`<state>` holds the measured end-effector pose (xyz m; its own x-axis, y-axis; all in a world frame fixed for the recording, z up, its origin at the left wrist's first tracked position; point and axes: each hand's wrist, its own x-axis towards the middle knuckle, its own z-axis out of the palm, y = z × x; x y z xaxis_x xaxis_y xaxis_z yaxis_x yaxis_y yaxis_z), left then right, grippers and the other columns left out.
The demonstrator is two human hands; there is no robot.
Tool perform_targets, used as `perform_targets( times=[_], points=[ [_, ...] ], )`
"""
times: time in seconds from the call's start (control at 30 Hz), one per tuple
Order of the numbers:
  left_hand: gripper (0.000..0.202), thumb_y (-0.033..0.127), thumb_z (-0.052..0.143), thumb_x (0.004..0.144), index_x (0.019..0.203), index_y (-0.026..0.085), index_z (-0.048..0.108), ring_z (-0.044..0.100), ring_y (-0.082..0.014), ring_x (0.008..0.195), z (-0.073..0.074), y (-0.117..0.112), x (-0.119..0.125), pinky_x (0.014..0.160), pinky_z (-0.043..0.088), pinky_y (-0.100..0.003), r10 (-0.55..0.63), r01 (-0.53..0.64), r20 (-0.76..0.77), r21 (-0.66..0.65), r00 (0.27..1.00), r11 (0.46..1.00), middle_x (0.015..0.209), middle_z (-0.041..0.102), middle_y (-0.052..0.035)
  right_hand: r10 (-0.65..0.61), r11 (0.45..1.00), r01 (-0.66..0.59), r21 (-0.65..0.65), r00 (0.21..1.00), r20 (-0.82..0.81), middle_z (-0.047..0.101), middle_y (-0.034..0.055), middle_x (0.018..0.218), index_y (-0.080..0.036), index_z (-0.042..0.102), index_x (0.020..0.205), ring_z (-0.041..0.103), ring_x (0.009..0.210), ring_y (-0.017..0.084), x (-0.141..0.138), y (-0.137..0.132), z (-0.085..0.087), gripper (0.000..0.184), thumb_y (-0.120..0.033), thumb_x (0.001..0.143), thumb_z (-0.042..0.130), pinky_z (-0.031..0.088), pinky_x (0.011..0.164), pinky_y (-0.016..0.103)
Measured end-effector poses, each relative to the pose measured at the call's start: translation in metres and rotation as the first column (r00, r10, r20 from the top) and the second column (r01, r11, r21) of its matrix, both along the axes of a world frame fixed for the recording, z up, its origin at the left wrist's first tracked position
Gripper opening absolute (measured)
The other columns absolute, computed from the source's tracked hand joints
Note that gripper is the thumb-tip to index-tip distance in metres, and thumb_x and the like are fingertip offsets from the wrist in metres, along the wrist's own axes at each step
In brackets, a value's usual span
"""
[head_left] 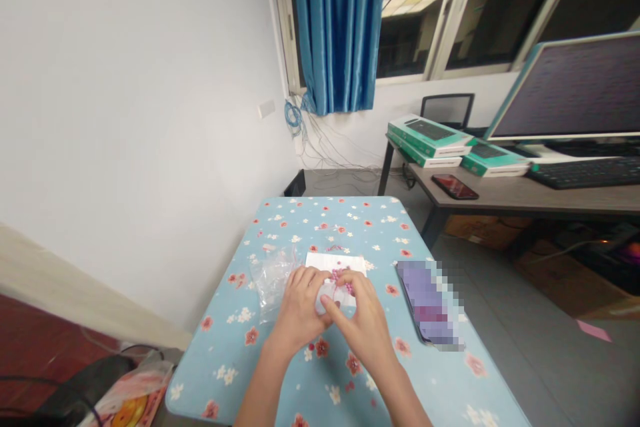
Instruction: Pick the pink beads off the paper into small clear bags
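Both my hands meet over a white sheet [335, 261] on the light blue floral table [280, 360]. My left hand [300, 307] has its fingers curled and pressed together at the sheet's near edge. My right hand [363, 317] is pinched, thumb pointing left toward the other hand. Small pink and purple beads [341, 275] lie clustered at my right fingertips. What exactly each hand pinches is too small to make out. A crumpled clear plastic bag [273, 277] lies just left of my left hand.
A phone [427, 303] lies on the table right of my hands. A desk [520, 197] at the back right holds a monitor [575, 90], keyboard [587, 172], green boxes [433, 140] and a second phone [454, 186]. Blue curtain [340, 27] and cables hang behind; a white wall stands left.
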<state>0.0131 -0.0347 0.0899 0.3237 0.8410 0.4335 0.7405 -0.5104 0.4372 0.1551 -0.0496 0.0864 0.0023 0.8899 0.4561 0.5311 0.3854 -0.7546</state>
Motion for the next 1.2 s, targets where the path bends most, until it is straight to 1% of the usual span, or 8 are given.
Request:
perform_targets(
  times=[0.13,0.3,0.5,0.63,0.73,0.93,1.03,1.2],
  points=[
    [0.031,0.024,0.06,0.07,0.101,0.023,0.056,0.051,-0.0242,0.088,-0.002,-0.001,0.0,0.083,0.039,-0.038,0.061,-0.061,-0.035,-0.009,0.998,0.998,0.093,0.057,-0.0049,-0.109,0.994,0.11,0.01,0.989,-0.098,0.059,0.0087,0.099,-0.022,0.051,0.087,0.053,0.1,0.025,-0.011,-0.005,-0.015,0.017,-0.037,0.081,0.057,0.043,0.084,0.038],
    [0.038,0.019,0.057,0.07,0.108,0.024,0.055,0.049,-0.0244,0.089,-0.002,-0.004,0.0,0.082,0.038,-0.039,0.066,-0.068,-0.089,-0.022,0.994,0.997,0.094,0.056,-0.0053,0.081,0.995,-0.084,-0.061,0.995,-0.05,0.062,0.0081,0.104,-0.022,0.062,0.09,0.054,0.102,0.024,-0.016,-0.001,-0.016,0.017,-0.034,0.085,0.052,0.041,0.089,0.037],
    [0.059,0.023,0.063,0.067,0.124,0.024,0.047,0.048,-0.0252,0.095,-0.008,-0.006,0.001,0.089,0.038,-0.042,0.067,-0.069,-0.086,-0.014,0.994,0.998,0.1,0.054,-0.0057,0.15,0.955,-0.228,-0.188,0.923,-0.356,0.066,0.0076,0.084,-0.019,0.066,0.084,0.061,0.082,0.021,-0.017,0.012,-0.021,0.032,-0.042,0.089,0.044,0.049,0.074,0.034],
    [0.073,0.013,0.059,0.065,0.134,0.025,0.037,0.046,-0.0253,0.103,-0.019,-0.004,-0.008,0.092,0.038,-0.043,0.124,-0.126,-0.07,-0.027,0.99,0.992,0.11,0.049,-0.0068,0.0,0.896,-0.308,-0.321,0.721,-0.693,0.069,0.0104,0.092,-0.017,0.069,0.086,0.065,0.081,0.023,-0.013,0.023,-0.031,0.04,-0.053,0.077,0.057,0.053,0.067,0.034],
    [0.07,0.008,0.054,0.066,0.132,0.025,0.039,0.047,-0.0239,0.105,-0.02,-0.003,-0.015,0.094,0.039,-0.042,0.138,-0.137,0.008,-0.067,0.99,0.988,0.113,0.046,-0.0065,-0.167,0.861,-0.326,-0.392,0.546,-0.821,0.07,0.0101,0.091,-0.016,0.07,0.081,0.066,0.078,0.023,-0.012,0.028,-0.037,0.039,-0.051,0.066,0.068,0.054,0.062,0.032],
    [0.062,0.003,0.048,0.068,0.125,0.028,0.044,0.05,-0.0184,0.103,-0.001,-0.008,-0.013,0.092,0.042,-0.035,0.057,-0.023,0.206,-0.167,0.977,0.986,0.11,0.046,-0.0041,-0.383,0.819,-0.357,-0.448,0.24,-0.892,0.07,0.0032,0.086,-0.018,0.07,0.078,0.064,0.086,0.021,-0.021,0.025,-0.043,0.025,-0.035,0.06,0.071,0.055,0.058,0.026],
    [0.057,0.002,0.048,0.067,0.119,0.026,0.049,0.051,-0.0176,0.101,0.005,-0.009,-0.01,0.091,0.043,-0.034,0.015,0.024,0.241,-0.158,0.97,0.987,0.106,0.048,-0.0035,-0.43,0.806,-0.405,-0.432,0.101,-0.897,0.07,0.0013,0.079,-0.019,0.068,0.076,0.065,0.076,0.017,-0.027,0.023,-0.047,0.018,-0.026,0.06,0.07,0.055,0.057,0.024],
    [0.046,0.002,0.048,0.067,0.107,0.022,0.058,0.053,-0.0171,0.097,0.004,-0.008,-0.01,0.088,0.044,-0.033,-0.009,0.05,0.266,-0.147,0.964,0.988,0.099,0.052,-0.0032,-0.479,0.771,-0.473,-0.427,0.011,-0.878,0.068,0.0007,0.066,-0.016,0.063,0.073,0.062,0.055,0.012,-0.033,0.026,-0.056,0.011,-0.022,0.064,0.068,0.053,0.048,0.021]
  ],
)
